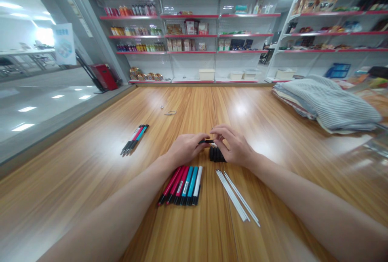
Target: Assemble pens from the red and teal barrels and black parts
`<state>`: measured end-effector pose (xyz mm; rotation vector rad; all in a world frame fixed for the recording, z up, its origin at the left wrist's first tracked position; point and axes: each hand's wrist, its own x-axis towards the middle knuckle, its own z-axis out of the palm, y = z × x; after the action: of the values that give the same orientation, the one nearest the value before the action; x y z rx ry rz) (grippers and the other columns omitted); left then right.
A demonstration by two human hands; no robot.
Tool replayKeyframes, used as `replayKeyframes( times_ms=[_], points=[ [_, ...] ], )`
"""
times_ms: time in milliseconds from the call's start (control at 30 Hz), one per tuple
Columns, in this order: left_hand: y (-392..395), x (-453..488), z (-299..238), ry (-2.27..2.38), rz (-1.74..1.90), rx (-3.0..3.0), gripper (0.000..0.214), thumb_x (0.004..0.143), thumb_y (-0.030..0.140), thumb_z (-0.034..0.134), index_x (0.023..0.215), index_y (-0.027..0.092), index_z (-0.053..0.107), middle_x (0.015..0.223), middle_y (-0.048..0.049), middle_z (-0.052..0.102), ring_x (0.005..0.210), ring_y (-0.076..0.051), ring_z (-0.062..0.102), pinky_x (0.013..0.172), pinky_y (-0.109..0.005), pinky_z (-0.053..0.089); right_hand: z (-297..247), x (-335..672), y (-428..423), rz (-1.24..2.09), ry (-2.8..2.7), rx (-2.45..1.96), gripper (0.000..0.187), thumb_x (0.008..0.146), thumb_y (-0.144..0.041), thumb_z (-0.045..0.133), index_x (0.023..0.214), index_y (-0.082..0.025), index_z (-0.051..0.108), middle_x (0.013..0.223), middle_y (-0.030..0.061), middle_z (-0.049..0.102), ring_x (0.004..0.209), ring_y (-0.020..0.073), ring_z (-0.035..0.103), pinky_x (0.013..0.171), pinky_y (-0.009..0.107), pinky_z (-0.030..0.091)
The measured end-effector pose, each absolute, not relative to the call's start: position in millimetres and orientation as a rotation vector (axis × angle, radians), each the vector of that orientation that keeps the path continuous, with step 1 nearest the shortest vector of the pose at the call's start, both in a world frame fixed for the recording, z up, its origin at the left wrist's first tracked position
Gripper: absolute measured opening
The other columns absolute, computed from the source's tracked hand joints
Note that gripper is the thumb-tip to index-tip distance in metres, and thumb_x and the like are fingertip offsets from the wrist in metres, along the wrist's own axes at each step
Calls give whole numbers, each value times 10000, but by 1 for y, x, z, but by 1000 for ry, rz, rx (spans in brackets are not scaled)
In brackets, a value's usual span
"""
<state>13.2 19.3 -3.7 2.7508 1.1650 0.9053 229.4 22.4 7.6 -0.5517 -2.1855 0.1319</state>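
My left hand (186, 147) and my right hand (233, 145) meet over the middle of the wooden table (91, 181), both pinched on a small black pen part (207, 141) held between them. Under my right hand lies a little heap of black pen parts (216, 155). Just in front of my left wrist a row of several red, teal and white pen barrels (183, 185) lies side by side. To their right are thin white refill tubes (236, 194). A few assembled pens (135, 139) lie off to the left.
A stack of folded striped cloth (327, 102) sits at the table's right. A rubber band (170, 112) and a tiny metal piece (161, 107) lie farther back. Shop shelves with goods (188, 31) line the far wall. A shiny floor runs along the left.
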Motion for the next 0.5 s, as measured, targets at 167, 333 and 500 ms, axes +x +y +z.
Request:
replayKeyframes(
  times_ms=[167, 333, 500],
  points=[
    [19, 13, -3, 1187, 904, 2737, 270, 946, 373, 464, 1093, 183, 587, 937, -67, 708, 868, -188, 681, 752, -279, 509, 8, 229, 21, 144, -2255, -505, 290, 896, -111, 460, 1169, -192, 510, 1068, 99, 615, 1020, 206, 591, 879, 367, 517],
    [19, 14, -2, 1154, 955, 2709, 303, 937, 379, 487, 1166, 196, 562, 1022, -73, 702, 945, -192, 672, 811, -288, 511, 7, 228, 23, 110, -2210, -564, 267, 910, -156, 484, 1172, -198, 514, 1026, 84, 637, 950, 193, 621, 818, 338, 535],
    [19, 13, -2, 1182, 927, 2707, 305, 929, 377, 501, 1159, 187, 566, 992, -75, 709, 921, -195, 680, 796, -292, 519, 8, 227, 22, 105, -2243, -565, 272, 911, -133, 465, 1176, -185, 506, 1032, 89, 631, 961, 191, 617, 825, 330, 527]
  ],
)
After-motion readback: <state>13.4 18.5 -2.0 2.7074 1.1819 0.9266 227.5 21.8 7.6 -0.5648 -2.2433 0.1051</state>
